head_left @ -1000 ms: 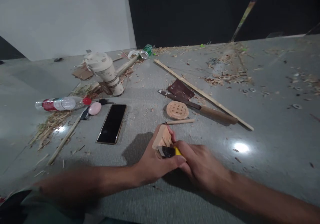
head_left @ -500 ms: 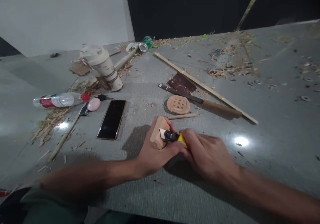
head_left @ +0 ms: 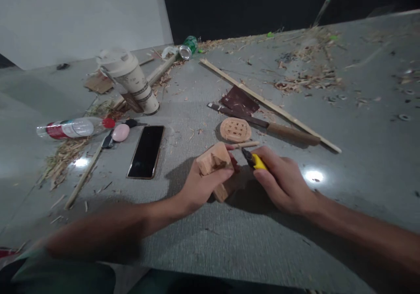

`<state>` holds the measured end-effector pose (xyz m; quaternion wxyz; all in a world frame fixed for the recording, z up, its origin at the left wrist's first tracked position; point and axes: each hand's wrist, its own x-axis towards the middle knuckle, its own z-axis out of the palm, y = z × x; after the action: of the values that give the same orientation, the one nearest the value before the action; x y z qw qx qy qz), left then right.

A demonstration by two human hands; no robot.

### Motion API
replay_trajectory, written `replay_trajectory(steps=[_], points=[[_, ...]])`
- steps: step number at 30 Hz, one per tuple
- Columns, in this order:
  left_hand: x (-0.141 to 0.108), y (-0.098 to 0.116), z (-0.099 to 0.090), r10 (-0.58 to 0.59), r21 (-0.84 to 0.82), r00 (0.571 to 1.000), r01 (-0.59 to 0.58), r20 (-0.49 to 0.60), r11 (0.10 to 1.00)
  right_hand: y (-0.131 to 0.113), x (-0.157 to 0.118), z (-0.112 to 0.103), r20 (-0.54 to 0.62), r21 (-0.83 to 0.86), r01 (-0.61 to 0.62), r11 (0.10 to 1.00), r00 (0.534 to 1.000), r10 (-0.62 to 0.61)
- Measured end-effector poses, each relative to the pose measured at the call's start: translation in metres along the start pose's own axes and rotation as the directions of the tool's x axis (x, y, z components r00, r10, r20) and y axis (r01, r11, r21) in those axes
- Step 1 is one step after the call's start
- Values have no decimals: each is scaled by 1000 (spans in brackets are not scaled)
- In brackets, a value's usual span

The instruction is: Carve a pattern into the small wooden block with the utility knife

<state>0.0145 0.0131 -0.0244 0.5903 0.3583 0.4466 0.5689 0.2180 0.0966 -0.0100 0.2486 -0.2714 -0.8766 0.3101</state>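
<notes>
My left hand (head_left: 198,184) is wrapped round a carved wooden block (head_left: 213,157), which has a notch cut into its near side. In my right hand (head_left: 284,180) is a yellow and black utility knife (head_left: 258,161), its tip pointing up and left. The knife is apart from the block, a short way to its right. Just beyond the hands lie a thin wooden stick (head_left: 246,145) and a flat round wooden piece (head_left: 235,130) with a grid of small holes.
A long-bladed knife with a wooden handle (head_left: 292,134) lies beyond, beside dark red sandpaper-like sheet (head_left: 240,100) and a long wooden strip (head_left: 269,103). To the left are a phone (head_left: 146,152), a plastic bottle (head_left: 77,128), a paper cup (head_left: 133,82) and wood shavings (head_left: 65,160).
My right hand has drawn the utility knife off the block, to the right and slightly up. My left hand has turned the block, so its notched side now shows.
</notes>
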Motion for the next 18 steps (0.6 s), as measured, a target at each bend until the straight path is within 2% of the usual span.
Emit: replay_trajectory(steps=[5,9,11,18], points=[[2,-6,-3,-10,32,999,11,-36,999,0,9,5,-54,64,-44,997,997,48],[1,-3,-2,-31,27,999,31,-24,999,-2,12,16,-112,234,-190,954,969,221],[0,0,-2,-63,2,998,63,7,998,0,9,18,-114,335,-226,915,954,277],[-1,12,1,-154,-20,987,155,55,988,9,-9,7,-64,374,-203,905,968,244]])
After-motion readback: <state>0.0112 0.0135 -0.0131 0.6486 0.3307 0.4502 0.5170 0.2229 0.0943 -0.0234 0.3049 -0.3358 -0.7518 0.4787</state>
